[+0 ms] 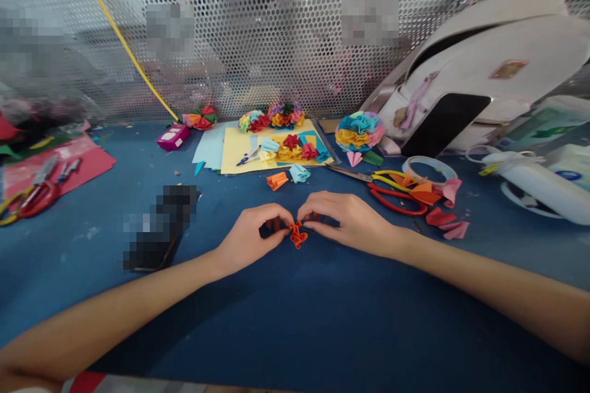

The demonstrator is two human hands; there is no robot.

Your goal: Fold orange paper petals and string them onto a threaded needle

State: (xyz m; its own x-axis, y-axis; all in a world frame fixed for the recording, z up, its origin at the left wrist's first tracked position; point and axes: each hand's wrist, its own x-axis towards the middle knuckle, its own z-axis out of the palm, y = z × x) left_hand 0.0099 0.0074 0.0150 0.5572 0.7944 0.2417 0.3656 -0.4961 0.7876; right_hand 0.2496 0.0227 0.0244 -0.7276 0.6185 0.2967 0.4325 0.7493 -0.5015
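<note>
A small red-orange ruffled paper flower [298, 236] sits between my two hands above the blue table. My left hand [255, 230] pinches its left edge between thumb and fingertips. From the other side, the thumb and fingertips of my right hand [348, 221] pinch its upper right edge. Just beyond lie an orange folded paper piece [277, 181] and a light blue one [299, 173]. Scissors with red and yellow handles [401, 190] rest to the right of my right hand, partly under orange paper scraps [423, 191].
Yellow paper sheets [235, 150] hold several crumpled paper pieces. A multicoloured paper pompom [359, 131] stands near a pale backpack [488, 67] with a black phone [445, 123] leaning on it. Another phone [161, 227], a purple box [173, 137], a tape roll [431, 167] and more scissors [34, 196] lie around.
</note>
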